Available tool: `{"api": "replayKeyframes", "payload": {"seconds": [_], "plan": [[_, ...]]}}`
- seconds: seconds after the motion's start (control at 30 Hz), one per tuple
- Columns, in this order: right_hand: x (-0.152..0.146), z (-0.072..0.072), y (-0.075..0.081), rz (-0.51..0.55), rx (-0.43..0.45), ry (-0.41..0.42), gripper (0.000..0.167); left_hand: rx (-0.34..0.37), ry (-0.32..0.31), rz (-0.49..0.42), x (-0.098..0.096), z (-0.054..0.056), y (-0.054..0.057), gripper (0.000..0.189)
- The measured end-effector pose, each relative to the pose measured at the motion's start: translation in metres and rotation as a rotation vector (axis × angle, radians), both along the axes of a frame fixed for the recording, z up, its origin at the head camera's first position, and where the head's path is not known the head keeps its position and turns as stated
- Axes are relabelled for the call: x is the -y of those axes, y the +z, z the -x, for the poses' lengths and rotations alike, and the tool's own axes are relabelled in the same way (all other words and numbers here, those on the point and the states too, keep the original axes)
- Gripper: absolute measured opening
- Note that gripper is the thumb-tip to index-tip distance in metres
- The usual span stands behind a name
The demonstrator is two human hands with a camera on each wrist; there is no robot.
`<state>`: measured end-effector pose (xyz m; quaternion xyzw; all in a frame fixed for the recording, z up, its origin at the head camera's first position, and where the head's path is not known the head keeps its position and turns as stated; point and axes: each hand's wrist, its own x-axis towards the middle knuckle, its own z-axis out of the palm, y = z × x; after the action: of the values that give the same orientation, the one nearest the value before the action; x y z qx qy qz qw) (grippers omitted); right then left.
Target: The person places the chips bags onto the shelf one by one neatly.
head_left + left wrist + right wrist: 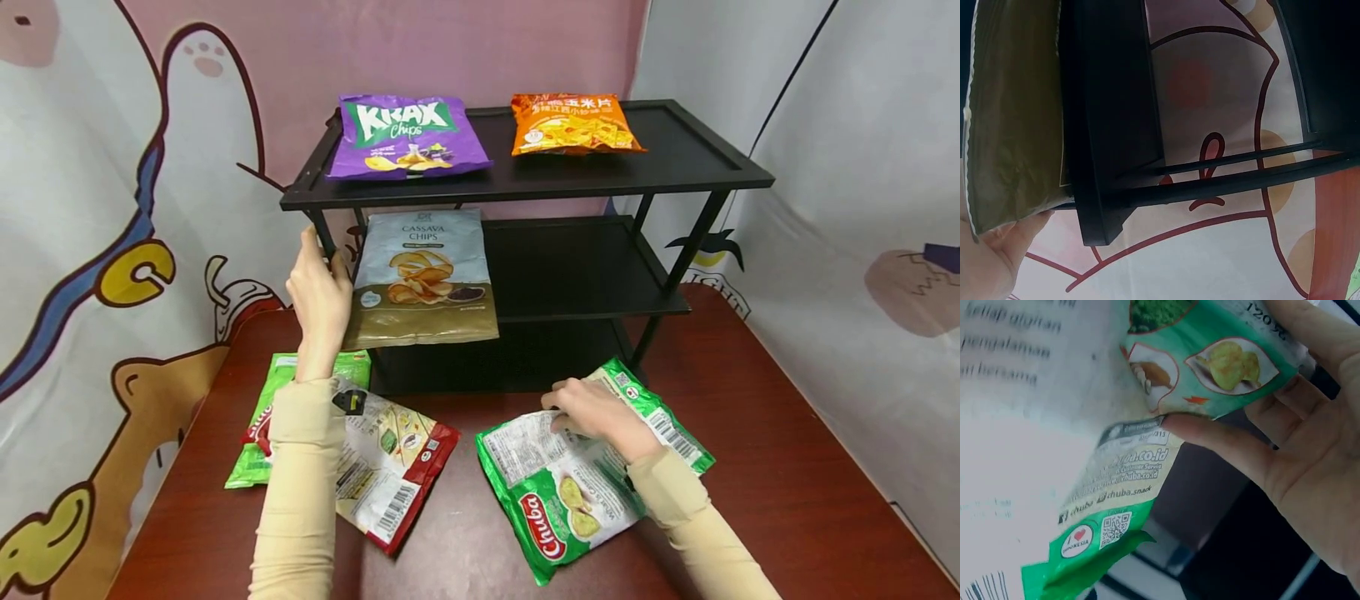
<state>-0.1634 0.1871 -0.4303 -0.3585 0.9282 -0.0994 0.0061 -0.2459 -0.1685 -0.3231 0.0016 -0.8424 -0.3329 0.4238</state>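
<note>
Since the grey-and-gold chip bag (423,283) juts past the front edge of the middle shelf (570,271), you have your left hand (321,300) against its left side, probably to steady it. Fingers point up by the shelf post (321,230); the left wrist view puts that hand at the bag's corner, but the bag hides the fingertips, so can't tell if you're pinching it.

Your right hand (600,414) is partly curled, thumb and fingers nipping the upper edge of the green-and-white chip bag (577,508). It lies slanted on the table (442,558), barcode side up; an edge pinch likely suits soft film.

To its left, a red-edged bag (397,467) seems to overlap a light green bag (255,458); your sleeve (300,500) blocks part.

Up on the top shelf (498,158), a purple bag (408,137) and an orange bag (573,125) lie apart, presumably so both fronts read.
</note>
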Motion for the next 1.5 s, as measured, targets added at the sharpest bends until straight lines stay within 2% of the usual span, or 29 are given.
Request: {"api": "replayKeyframes", "payload": {"seconds": [0.17,0.43,0.67,0.87,1.17,1.3,1.5], "plan": [[-0.014,-0.005,0.011,-0.012,-0.122,-0.057,0.013,-0.001,-0.002,-0.004,0.001,0.000,0.000,0.032],[-0.035,-0.008,0.031,-0.035,-0.326,-0.176,0.012,-0.004,-0.002,-0.014,0.001,0.001,-0.001,0.032],[-0.057,-0.012,0.045,0.062,-0.463,-0.237,0.013,0.000,-0.004,-0.008,0.001,0.001,-0.001,0.031],[-0.073,-0.012,0.049,0.136,-0.599,-0.268,0.013,0.005,-0.004,-0.010,0.000,0.001,-0.001,0.031],[-0.080,-0.017,0.046,0.184,-0.795,-0.383,0.008,-0.015,-0.002,-0.008,0.000,0.001,-0.002,0.032],[-0.081,-0.024,0.045,0.194,-0.765,-0.425,0.007,-0.010,-0.004,-0.006,0.000,0.001,-0.002,0.032],[-0.080,-0.042,0.060,0.121,-0.562,-0.421,0.018,-0.008,0.004,-0.014,0.000,0.001,-0.001,0.033]]}}
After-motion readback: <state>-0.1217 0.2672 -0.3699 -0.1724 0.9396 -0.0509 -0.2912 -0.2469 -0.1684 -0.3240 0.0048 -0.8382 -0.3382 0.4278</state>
